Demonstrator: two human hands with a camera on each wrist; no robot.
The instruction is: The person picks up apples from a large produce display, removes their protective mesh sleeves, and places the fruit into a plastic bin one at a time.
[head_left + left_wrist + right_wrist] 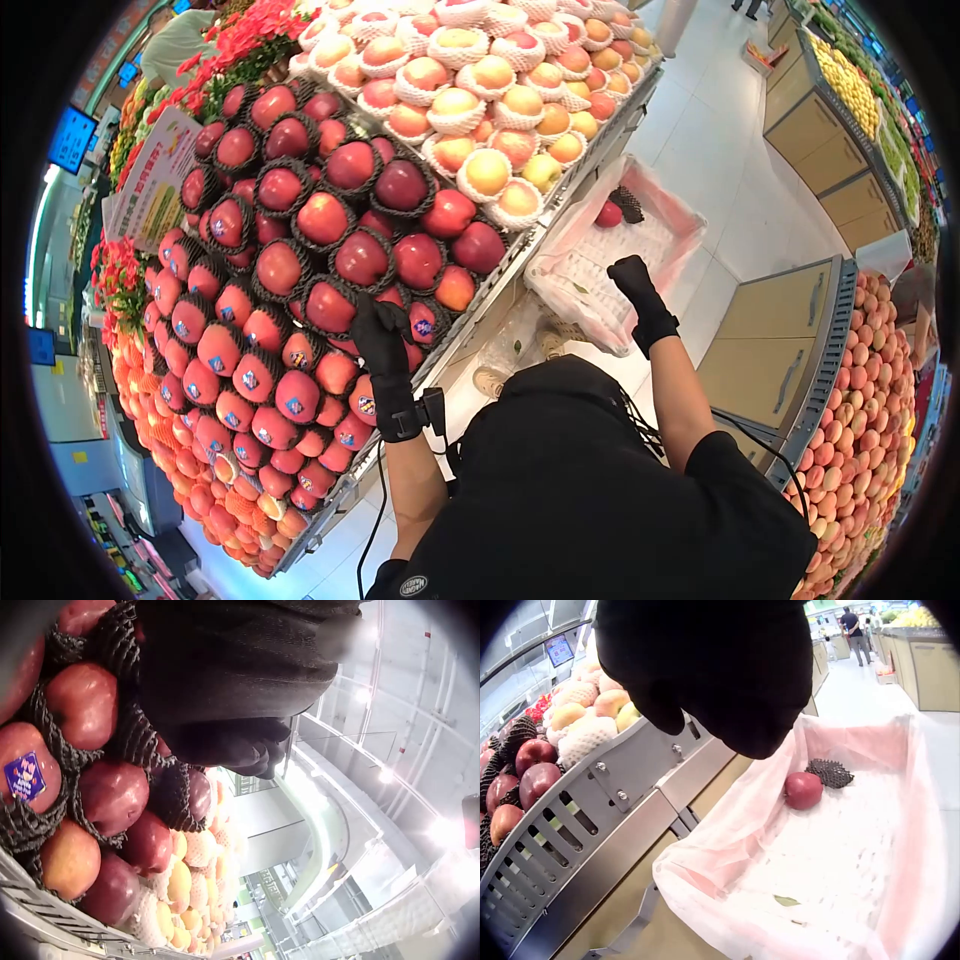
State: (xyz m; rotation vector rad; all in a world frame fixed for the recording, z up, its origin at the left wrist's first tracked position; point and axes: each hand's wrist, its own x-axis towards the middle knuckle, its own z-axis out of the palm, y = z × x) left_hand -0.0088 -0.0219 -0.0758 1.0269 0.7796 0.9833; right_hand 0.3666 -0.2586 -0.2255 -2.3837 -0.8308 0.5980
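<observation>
My left hand (382, 342), in a black glove, rests over the red apples (362, 258) of the sloping display, its fingers lying among fruits in black foam nets (142, 735). What lies under the palm is hidden. In the right wrist view my gloved right hand (712, 675) hangs above the near side of a crate (690, 235) lined with pinkish-white film, fingers loosely curled and nothing visible in them. Inside the crate are one red apple (803, 790) and a loose black foam net (830, 773).
Pale apples in white foam nets (490, 75) fill the far part of the display, behind a grey slatted rail (570, 817). A wooden cabinet (770, 330) with a peach heap (855, 400) stands at the right. Red flowers (240, 45) edge the left side.
</observation>
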